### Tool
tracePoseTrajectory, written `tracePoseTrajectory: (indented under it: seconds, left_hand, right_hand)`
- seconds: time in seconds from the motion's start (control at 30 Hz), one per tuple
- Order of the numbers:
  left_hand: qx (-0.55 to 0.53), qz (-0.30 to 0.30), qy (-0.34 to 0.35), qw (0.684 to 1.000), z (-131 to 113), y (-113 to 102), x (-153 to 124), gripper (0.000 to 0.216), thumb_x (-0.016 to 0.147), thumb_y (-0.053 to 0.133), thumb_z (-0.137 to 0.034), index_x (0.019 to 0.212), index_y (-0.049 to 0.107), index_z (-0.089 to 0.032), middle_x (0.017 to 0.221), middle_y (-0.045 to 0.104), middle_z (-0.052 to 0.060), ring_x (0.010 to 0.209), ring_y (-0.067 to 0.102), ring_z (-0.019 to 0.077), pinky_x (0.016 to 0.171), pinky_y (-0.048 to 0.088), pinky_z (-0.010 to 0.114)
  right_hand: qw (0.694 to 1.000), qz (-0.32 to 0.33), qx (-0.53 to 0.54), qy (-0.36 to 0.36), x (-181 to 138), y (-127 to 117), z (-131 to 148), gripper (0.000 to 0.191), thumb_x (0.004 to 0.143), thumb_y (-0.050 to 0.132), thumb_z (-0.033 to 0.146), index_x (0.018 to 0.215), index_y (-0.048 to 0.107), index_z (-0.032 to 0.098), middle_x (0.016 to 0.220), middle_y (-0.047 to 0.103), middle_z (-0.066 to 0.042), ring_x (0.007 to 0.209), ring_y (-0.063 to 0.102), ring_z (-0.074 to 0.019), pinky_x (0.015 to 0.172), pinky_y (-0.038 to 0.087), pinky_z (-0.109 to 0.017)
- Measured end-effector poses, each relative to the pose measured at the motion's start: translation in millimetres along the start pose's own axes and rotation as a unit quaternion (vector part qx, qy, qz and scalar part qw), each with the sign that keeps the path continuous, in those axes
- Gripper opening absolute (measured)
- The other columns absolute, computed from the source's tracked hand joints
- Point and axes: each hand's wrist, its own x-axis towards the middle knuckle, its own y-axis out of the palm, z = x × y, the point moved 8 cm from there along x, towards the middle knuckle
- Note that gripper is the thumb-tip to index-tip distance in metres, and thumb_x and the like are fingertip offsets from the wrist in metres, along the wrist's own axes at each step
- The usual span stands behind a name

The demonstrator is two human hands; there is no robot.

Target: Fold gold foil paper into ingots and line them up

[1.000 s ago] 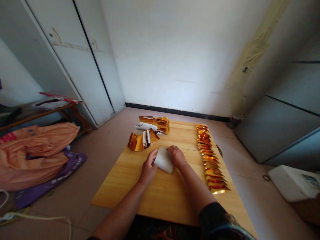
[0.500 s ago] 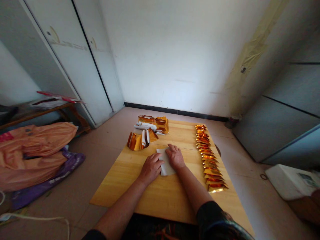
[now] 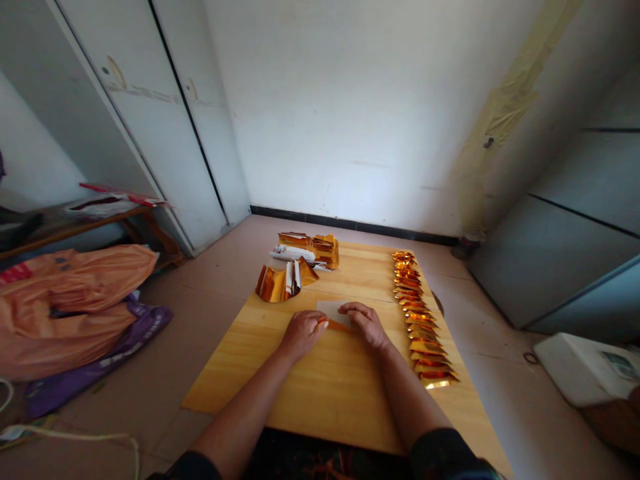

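Observation:
A sheet of gold foil paper (image 3: 330, 309) lies on the wooden board, its white back up. Its near edge is turned up, showing an orange-gold strip between my hands. At the left end of that edge, my left hand (image 3: 303, 333) is closed, pinching the paper between thumb and fingers. My right hand (image 3: 367, 325) is closed over the right end, fingers bent and covering part of the sheet; its thumb is mostly hidden. Farther off to the left, a curved stack of loose gold foil sheets (image 3: 273, 283) rests on the board.
A long row of folded gold foil pieces (image 3: 423, 327) runs down the right side of the wooden board (image 3: 320, 400). Another bundle of gold sheets (image 3: 327, 250) with white paper lies at the back. Orange and purple bags (image 3: 75, 300) are on the floor at left, a white box (image 3: 575, 367) at right.
My hands were lying flatter on the white sheet. Now they grip its near edge, which has been folded up to show gold. My right hand has shifted slightly right and nearer.

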Motion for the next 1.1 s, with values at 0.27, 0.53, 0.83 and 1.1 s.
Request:
tracePoseTrajectory:
  seconds: [0.27, 0.53, 0.83, 1.1]
  left_hand:
    - [0.004, -0.086, -0.051, 0.995, 9, -4, 12, 0.025, 0.074, 0.061, -0.034, 0.052, 0.06, -0.021, 0.056, 0.059, 0.002, 0.062, 0.055, 0.0163, 0.066, 0.04, 0.025]
    - [-0.005, -0.154, -0.15, 0.977, 28, -6, 12, 0.011, 0.065, 0.066, -0.019, 0.074, 0.062, -0.023, 0.062, 0.059, -0.004, 0.061, 0.052, 0.0143, 0.064, 0.036, 0.022]
    - [0.05, -0.174, -0.111, 0.977, 18, -6, 15, 0.05, 0.065, 0.062, -0.005, 0.111, 0.061, -0.024, 0.079, 0.064, 0.005, 0.08, 0.06, 0.0231, 0.08, 0.044, 0.031]
    - [0.032, -0.17, -0.138, 0.975, 28, -1, 18, 0.044, 0.068, 0.064, -0.008, 0.109, 0.061, -0.024, 0.072, 0.062, 0.004, 0.081, 0.06, 0.0239, 0.086, 0.041, 0.034]
  right_hand:
    - [1.0, 0.001, -0.004, 0.021, -2, 0, -1, 0.027, 0.074, 0.057, 0.039, 0.09, 0.068, 0.02, 0.086, 0.069, -0.001, 0.083, 0.06, -0.0196, 0.078, 0.046, -0.031]
    - [0.937, -0.075, -0.337, 0.047, 25, 12, -4, 0.024, 0.091, 0.042, 0.033, 0.089, 0.063, 0.022, 0.085, 0.068, -0.002, 0.076, 0.061, -0.0139, 0.066, 0.041, -0.022]
    - [0.822, -0.014, -0.564, 0.073, 41, 32, -5, 0.027, 0.096, 0.034, 0.033, 0.096, 0.057, 0.019, 0.089, 0.067, -0.009, 0.075, 0.066, -0.0162, 0.06, 0.04, -0.022]
    - [0.819, -0.016, -0.565, 0.093, 47, 30, -14, 0.024, 0.095, 0.036, 0.029, 0.098, 0.057, 0.019, 0.09, 0.068, -0.012, 0.077, 0.067, -0.0184, 0.064, 0.044, -0.025]
